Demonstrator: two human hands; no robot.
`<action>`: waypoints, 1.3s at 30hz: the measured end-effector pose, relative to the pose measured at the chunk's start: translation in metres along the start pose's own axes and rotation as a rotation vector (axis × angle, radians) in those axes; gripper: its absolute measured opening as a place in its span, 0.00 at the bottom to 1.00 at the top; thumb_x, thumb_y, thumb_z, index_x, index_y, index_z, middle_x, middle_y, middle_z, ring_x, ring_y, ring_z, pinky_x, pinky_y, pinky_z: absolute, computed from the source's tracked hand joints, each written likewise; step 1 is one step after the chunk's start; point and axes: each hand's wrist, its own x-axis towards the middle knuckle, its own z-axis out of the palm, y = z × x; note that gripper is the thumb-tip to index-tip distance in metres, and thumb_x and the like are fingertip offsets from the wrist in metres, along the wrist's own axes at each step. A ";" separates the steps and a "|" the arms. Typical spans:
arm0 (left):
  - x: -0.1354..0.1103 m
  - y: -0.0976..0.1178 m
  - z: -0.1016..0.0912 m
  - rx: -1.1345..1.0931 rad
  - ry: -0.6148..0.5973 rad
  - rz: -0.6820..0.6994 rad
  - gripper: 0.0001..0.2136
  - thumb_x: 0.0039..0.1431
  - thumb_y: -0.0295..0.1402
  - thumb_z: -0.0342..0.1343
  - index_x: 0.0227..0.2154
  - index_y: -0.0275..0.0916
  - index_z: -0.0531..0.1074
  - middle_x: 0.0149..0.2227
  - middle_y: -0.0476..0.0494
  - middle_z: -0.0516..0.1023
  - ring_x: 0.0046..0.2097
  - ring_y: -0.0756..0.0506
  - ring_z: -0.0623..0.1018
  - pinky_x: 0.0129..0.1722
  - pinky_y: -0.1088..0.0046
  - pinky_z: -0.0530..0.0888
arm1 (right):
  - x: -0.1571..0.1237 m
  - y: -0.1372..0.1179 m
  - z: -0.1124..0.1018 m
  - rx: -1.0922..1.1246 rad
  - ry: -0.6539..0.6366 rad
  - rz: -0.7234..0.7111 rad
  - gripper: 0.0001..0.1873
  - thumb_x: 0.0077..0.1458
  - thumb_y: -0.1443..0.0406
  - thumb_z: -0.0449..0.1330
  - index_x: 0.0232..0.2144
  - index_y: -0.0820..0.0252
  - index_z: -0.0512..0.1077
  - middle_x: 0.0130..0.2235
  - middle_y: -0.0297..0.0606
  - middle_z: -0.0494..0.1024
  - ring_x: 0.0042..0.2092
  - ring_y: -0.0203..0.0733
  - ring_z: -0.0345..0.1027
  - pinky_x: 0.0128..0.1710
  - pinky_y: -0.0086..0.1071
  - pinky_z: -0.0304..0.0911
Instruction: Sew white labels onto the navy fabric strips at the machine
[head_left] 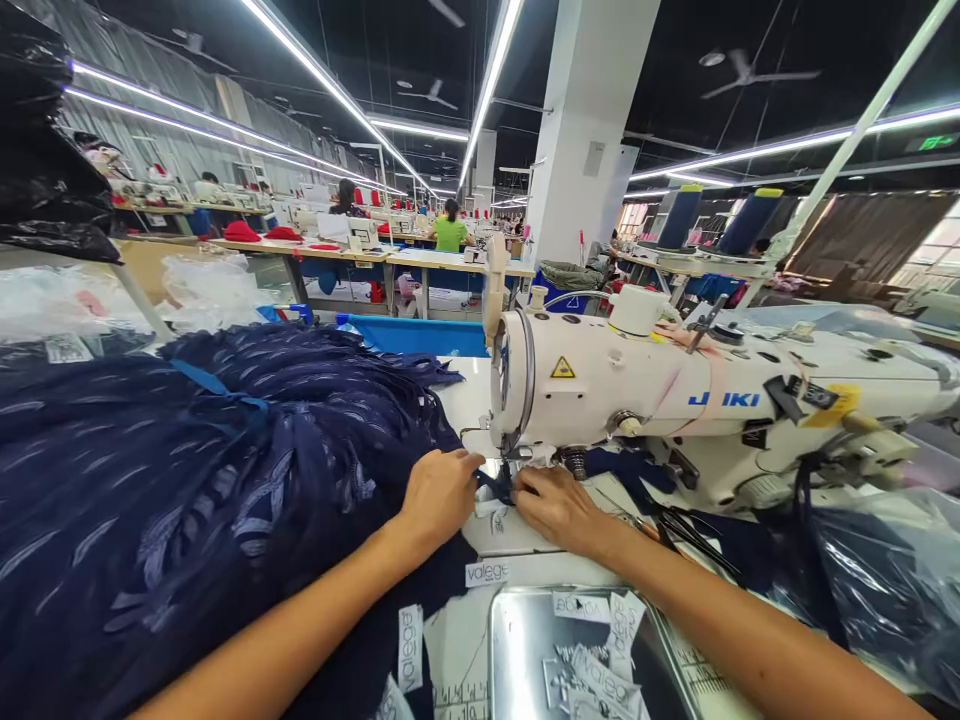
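Note:
At the needle end of a white sewing machine (600, 375), both my hands grip a strip of navy fabric (493, 488). My left hand (441, 495) pinches the strip just left of the presser foot. On the other side, my right hand (551, 508) is closed with its fingertips on the fabric, close to the foot. A pale label (497, 520) lies below the strip on the machine bed. Left of my left hand spreads a big heap of navy garments (187, 470), tied with a blue strip (217, 385). My fingers partly hide the held fabric.
A metal tray (517, 640) with several printed labels sits in front of me, and loose labels (410, 648) lie left of it. Scissors (637, 522) rest by my right forearm. Plastic-wrapped navy cloth (885, 570) is at right. A person (450, 232) sits farther back.

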 end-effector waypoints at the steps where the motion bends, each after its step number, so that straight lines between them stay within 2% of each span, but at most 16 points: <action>1: 0.004 0.004 0.003 -0.077 0.001 -0.038 0.14 0.49 0.21 0.44 0.35 0.38 0.72 0.31 0.44 0.77 0.33 0.45 0.75 0.30 0.73 0.64 | 0.000 0.001 0.003 -0.006 0.006 0.010 0.13 0.55 0.71 0.45 0.22 0.61 0.64 0.28 0.36 0.66 0.27 0.34 0.56 0.26 0.28 0.51; 3: 0.008 0.008 0.008 -0.200 -0.006 -0.082 0.15 0.48 0.22 0.44 0.35 0.39 0.72 0.29 0.46 0.77 0.31 0.47 0.75 0.28 0.74 0.65 | 0.000 0.002 0.007 -0.009 0.011 0.025 0.13 0.55 0.71 0.45 0.22 0.61 0.64 0.28 0.36 0.66 0.26 0.34 0.56 0.25 0.28 0.51; 6: 0.004 0.005 0.011 -0.248 0.037 -0.047 0.16 0.46 0.22 0.44 0.36 0.39 0.71 0.30 0.47 0.75 0.30 0.48 0.74 0.29 0.74 0.65 | -0.002 0.001 0.009 0.000 0.026 0.050 0.13 0.54 0.71 0.46 0.22 0.61 0.65 0.29 0.36 0.68 0.26 0.33 0.58 0.26 0.28 0.52; 8: -0.001 0.001 0.011 -0.202 0.096 0.011 0.17 0.44 0.23 0.46 0.38 0.39 0.71 0.35 0.45 0.73 0.32 0.48 0.72 0.32 0.71 0.65 | -0.004 0.000 0.010 0.002 0.053 0.078 0.11 0.54 0.70 0.47 0.25 0.61 0.67 0.33 0.38 0.70 0.29 0.34 0.61 0.28 0.29 0.54; 11: -0.006 0.002 0.012 -0.108 0.170 0.093 0.16 0.44 0.32 0.51 0.39 0.38 0.69 0.39 0.41 0.70 0.37 0.44 0.71 0.36 0.64 0.63 | -0.006 -0.001 0.010 -0.006 0.077 0.111 0.09 0.53 0.70 0.48 0.27 0.61 0.68 0.36 0.40 0.70 0.32 0.36 0.63 0.30 0.30 0.55; 14: -0.005 0.009 0.015 0.006 0.202 0.145 0.15 0.46 0.38 0.53 0.38 0.39 0.70 0.39 0.41 0.71 0.39 0.41 0.69 0.38 0.59 0.60 | -0.005 -0.003 0.010 -0.019 0.052 0.134 0.09 0.53 0.70 0.48 0.27 0.61 0.68 0.34 0.40 0.70 0.31 0.37 0.62 0.31 0.31 0.56; 18: -0.003 0.012 0.017 0.199 0.164 0.238 0.05 0.51 0.28 0.51 0.31 0.38 0.71 0.34 0.42 0.71 0.37 0.42 0.68 0.38 0.59 0.58 | -0.002 -0.002 0.009 -0.053 0.009 0.103 0.11 0.52 0.72 0.47 0.24 0.61 0.67 0.30 0.38 0.69 0.28 0.36 0.60 0.27 0.30 0.53; 20: -0.003 0.007 0.016 0.278 0.169 0.342 0.06 0.53 0.24 0.49 0.30 0.36 0.71 0.34 0.42 0.71 0.38 0.43 0.67 0.39 0.59 0.57 | 0.000 -0.001 0.009 -0.057 -0.012 0.065 0.12 0.52 0.73 0.47 0.23 0.61 0.67 0.28 0.37 0.68 0.27 0.35 0.59 0.24 0.29 0.51; 23: -0.003 -0.002 0.014 0.323 0.119 0.527 0.06 0.55 0.25 0.48 0.30 0.36 0.70 0.36 0.42 0.71 0.39 0.43 0.66 0.40 0.62 0.57 | 0.002 0.000 0.009 -0.042 -0.063 0.053 0.13 0.54 0.73 0.46 0.23 0.61 0.66 0.28 0.36 0.67 0.27 0.34 0.58 0.22 0.28 0.49; 25: -0.003 -0.007 0.014 0.306 0.058 0.586 0.05 0.55 0.26 0.49 0.30 0.36 0.70 0.36 0.43 0.72 0.40 0.43 0.66 0.39 0.64 0.57 | 0.002 0.000 0.009 -0.026 -0.101 0.068 0.13 0.55 0.73 0.46 0.24 0.61 0.66 0.29 0.35 0.67 0.27 0.33 0.58 0.23 0.27 0.50; 30: -0.004 -0.008 0.019 0.292 -0.042 0.601 0.06 0.55 0.25 0.49 0.33 0.34 0.70 0.31 0.44 0.74 0.35 0.45 0.69 0.36 0.67 0.59 | -0.001 0.001 0.004 0.031 -0.175 0.074 0.09 0.56 0.70 0.48 0.31 0.61 0.68 0.33 0.36 0.68 0.31 0.34 0.61 0.29 0.28 0.57; 35: -0.005 -0.004 0.023 0.365 -0.061 0.641 0.09 0.54 0.23 0.48 0.36 0.29 0.70 0.35 0.39 0.75 0.34 0.44 0.70 0.34 0.67 0.60 | -0.003 0.002 -0.008 0.046 -0.227 0.026 0.09 0.55 0.71 0.49 0.37 0.62 0.67 0.36 0.40 0.69 0.39 0.39 0.63 0.37 0.31 0.61; 39: -0.005 -0.003 0.024 0.380 -0.057 0.647 0.09 0.54 0.23 0.47 0.35 0.29 0.70 0.35 0.38 0.75 0.33 0.44 0.71 0.33 0.67 0.61 | -0.004 0.001 -0.013 0.034 -0.257 -0.014 0.10 0.54 0.74 0.50 0.38 0.64 0.67 0.37 0.42 0.70 0.40 0.41 0.63 0.39 0.33 0.63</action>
